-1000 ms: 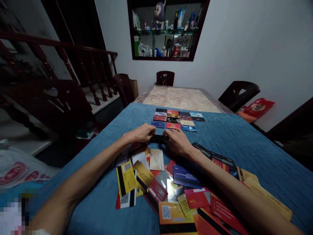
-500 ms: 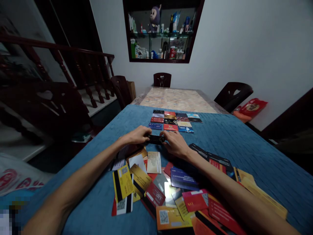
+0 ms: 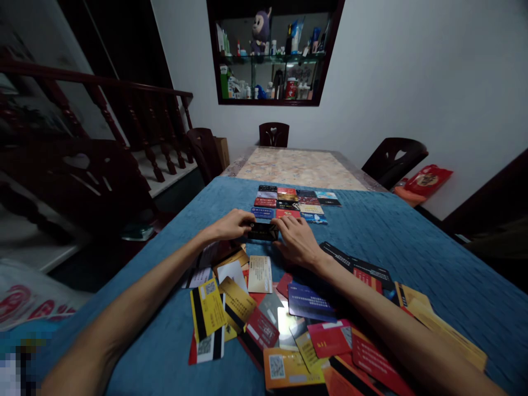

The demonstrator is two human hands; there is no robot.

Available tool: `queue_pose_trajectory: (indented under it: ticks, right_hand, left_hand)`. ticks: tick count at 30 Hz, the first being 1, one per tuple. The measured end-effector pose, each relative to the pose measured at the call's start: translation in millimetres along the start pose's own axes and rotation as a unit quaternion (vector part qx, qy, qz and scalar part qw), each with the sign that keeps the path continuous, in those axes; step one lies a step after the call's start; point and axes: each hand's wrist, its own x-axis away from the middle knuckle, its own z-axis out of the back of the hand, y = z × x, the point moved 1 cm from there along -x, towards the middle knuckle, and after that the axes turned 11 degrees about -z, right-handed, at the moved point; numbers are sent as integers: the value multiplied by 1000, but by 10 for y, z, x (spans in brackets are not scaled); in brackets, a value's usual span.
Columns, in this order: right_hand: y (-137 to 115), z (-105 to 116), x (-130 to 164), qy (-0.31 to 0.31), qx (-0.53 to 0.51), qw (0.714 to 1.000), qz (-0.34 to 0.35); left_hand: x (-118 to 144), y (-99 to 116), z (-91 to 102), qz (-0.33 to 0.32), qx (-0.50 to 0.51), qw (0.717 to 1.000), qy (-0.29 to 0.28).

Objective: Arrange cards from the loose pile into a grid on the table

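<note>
Both hands out over the blue cloth (image 3: 404, 242) covering the near part of the counter (image 3: 303, 165). Left hand (image 3: 231, 225) and right hand (image 3: 297, 241) pinching one black card (image 3: 263, 231) between them, left fingertips on its left edge, right fingertips on its right edge and top; each grip narrow, closed on that card. Black card held flat and low, just short of the grid of cards (image 3: 295, 203), near that grid's front row; contact with the cloth not discernible. Grid laid out in neat rows farther along the cloth, cards edge to edge, in blue, red, black, gold and pale colours. Loose pile of cards (image 3: 289, 319) spread beneath and between the forearms, overlapping at all angles: yellow card (image 3: 205, 308) with a black stripe at left, cream card (image 3: 259, 273) just behind the hands, dark blue card (image 3: 307, 300) near the right forearm, red and orange cards toward the near edge. Bare patterned counter surface beyond the cloth. Dark chairs (image 3: 394, 157) around the far end. Wall cabinet (image 3: 272, 52) with bottles and a plush figure above. Stair railing (image 3: 124, 110) at left.
</note>
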Motion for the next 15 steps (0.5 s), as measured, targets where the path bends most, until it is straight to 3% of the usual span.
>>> queue_pose_trajectory:
  ticks: [15]
  right_hand:
    - [28,98,-29,20,21,1000,-12]
  left_hand:
    - [-10,25,-47,-2,63,998,27]
